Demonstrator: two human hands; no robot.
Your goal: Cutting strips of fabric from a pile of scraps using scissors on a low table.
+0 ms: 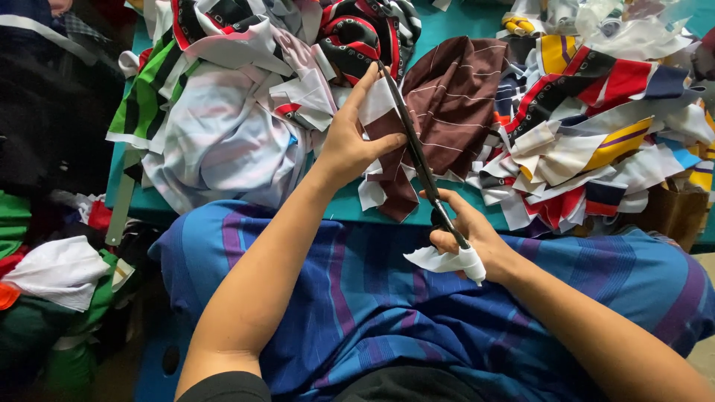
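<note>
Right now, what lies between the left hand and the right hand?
In the head view, the scissors run between the left hand and the right hand, with the brown cloth around the blades.

A heap of white and green-striped fabric lay on the teal table. To its right sat a pile of red, yellow and white scraps. A blue striped cloth covered the lap, and a white rag lay lower left.
</note>
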